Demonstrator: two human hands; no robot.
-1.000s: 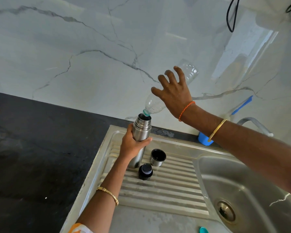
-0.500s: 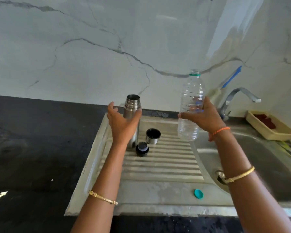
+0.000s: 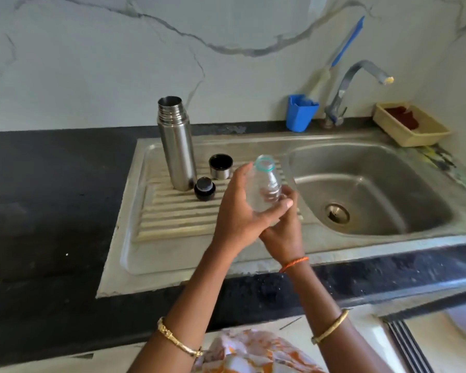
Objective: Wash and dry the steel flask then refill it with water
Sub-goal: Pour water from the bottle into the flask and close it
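Flask (image 3: pixel 176 146) stands uncapped at frame centre-left; both my hands (image 3: pixel 237 211) clasp the plastic bottle (image 3: pixel 265 188); capping remains, I judge.

Bare forearms, no sleeves. Left wrist: gold bangle (image 3: pixel 178 341). Right forearm: gold bangle (image 3: pixel 330 326), plus orange thread band (image 3: pixel 293 264) at wrist. Orange-and-white patterned garment (image 3: pixel 253 351) at bottom edge.

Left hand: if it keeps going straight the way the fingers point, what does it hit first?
The left hand points right, wrapped round the plastic bottle. Past the bottle, the sink basin probably comes next; depth is unclear.
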